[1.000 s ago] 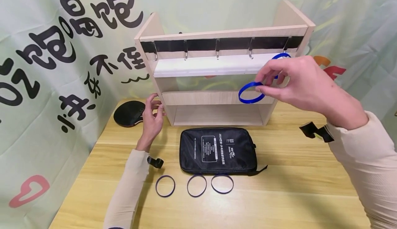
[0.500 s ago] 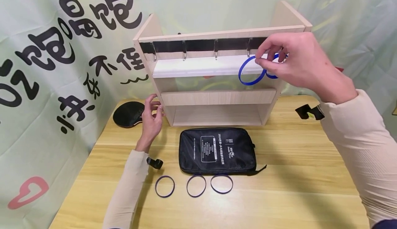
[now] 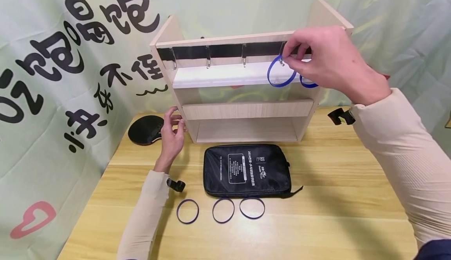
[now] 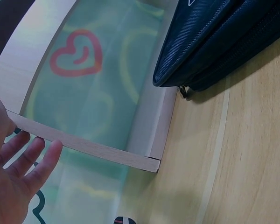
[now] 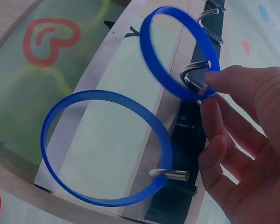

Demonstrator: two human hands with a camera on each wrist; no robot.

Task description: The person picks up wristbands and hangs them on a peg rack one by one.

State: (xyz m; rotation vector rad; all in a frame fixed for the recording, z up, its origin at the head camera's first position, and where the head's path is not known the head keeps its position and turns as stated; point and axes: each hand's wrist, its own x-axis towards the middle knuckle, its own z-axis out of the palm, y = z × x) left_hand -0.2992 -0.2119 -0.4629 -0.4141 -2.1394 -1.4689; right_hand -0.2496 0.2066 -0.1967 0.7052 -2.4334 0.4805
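Note:
My right hand pinches a blue ring between thumb and fingertips, up at the hook strip of a small wooden shelf. In the right wrist view a metal hook shows inside this ring's loop, close to the thumb tip. A second blue ring hangs from the end hook; in the head view the hand partly covers it. Low at the shelf's left side, my left hand rests its relaxed fingers against the side panel and holds nothing.
In front of the shelf lies a black zip case. Three dark blue rings, a left one, a middle one and a right one, lie nearer on the table. A black table-tennis bat lies left.
My right hand has moved up and left, bringing its ring from in front of the shelf to the second hook from the right. My left hand has stayed put.

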